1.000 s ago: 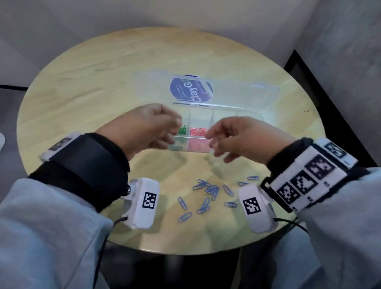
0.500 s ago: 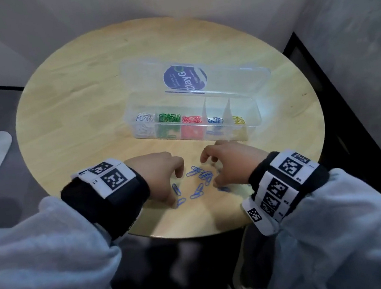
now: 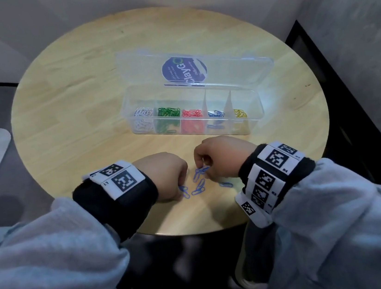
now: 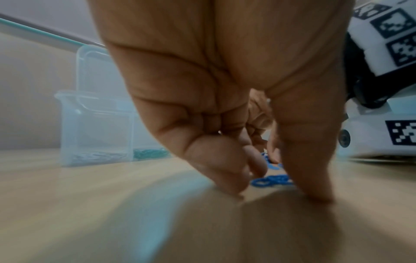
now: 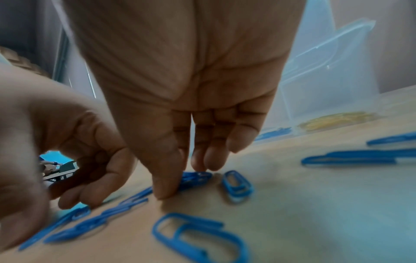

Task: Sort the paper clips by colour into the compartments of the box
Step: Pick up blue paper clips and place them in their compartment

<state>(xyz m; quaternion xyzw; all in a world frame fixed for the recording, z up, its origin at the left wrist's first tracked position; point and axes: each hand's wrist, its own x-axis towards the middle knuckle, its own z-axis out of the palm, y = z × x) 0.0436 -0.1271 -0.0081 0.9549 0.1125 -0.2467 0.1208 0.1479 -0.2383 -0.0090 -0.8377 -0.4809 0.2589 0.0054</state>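
A clear box (image 3: 256,111) stands open mid-table, its compartments holding white (image 3: 143,113), green (image 3: 168,112), red (image 3: 191,114), blue (image 3: 215,113) and yellow clips (image 3: 240,113). Several loose blue paper clips (image 3: 198,187) lie near the table's front edge between my hands. My left hand (image 3: 182,189) is bent down on the table, thumb and finger closing on one blue clip (image 4: 270,180). My right hand (image 5: 186,179) pinches a small bunch of blue clips (image 5: 198,177) between thumb and forefinger, at table level.
The box lid (image 3: 142,78) lies open behind the box, with a blue round label. More blue clips (image 5: 237,186) lie right of my right hand. The round wooden table (image 3: 76,91) ends just behind my wrists. Walls close in behind and to the right.
Both hands came back from over the box to the blue clips near the front edge. Since half a second ago their fingers have closed onto clips.
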